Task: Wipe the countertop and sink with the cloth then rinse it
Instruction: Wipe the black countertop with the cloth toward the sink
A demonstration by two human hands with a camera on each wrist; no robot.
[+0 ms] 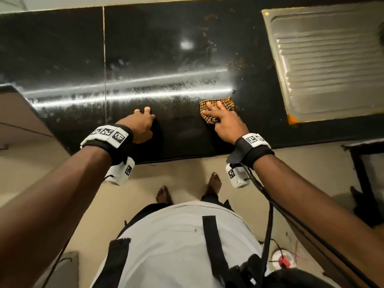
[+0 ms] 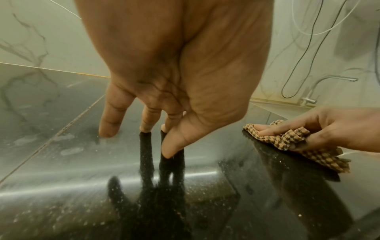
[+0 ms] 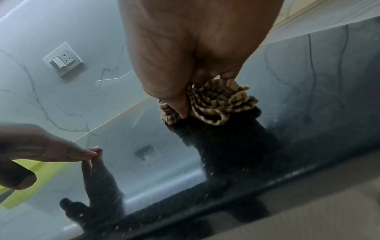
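Observation:
The black countertop (image 1: 166, 59) is streaked with wet smears. On it, near the front edge, lies a brown checked cloth (image 1: 224, 102), also in the wrist views (image 2: 287, 139) (image 3: 222, 104). My right hand (image 1: 220, 115) (image 2: 329, 129) (image 3: 185, 104) presses it down, with the fingers spread on top and the thumb pinching the bunched fabric. My left hand (image 1: 145, 115) (image 2: 168, 139) stands to the left of the cloth, fingers straight, their tips resting on the bare counter, holding nothing. The steel sink's ribbed drainboard (image 1: 324, 65) lies to the right.
Brown crumbs and stains (image 1: 236, 63) lie on the counter between the cloth and the drainboard. An orange scrap (image 1: 292, 119) sits at the drainboard's near corner. A tap (image 2: 329, 81) stands at the back right; a wall socket (image 3: 63, 59) is on the marble wall.

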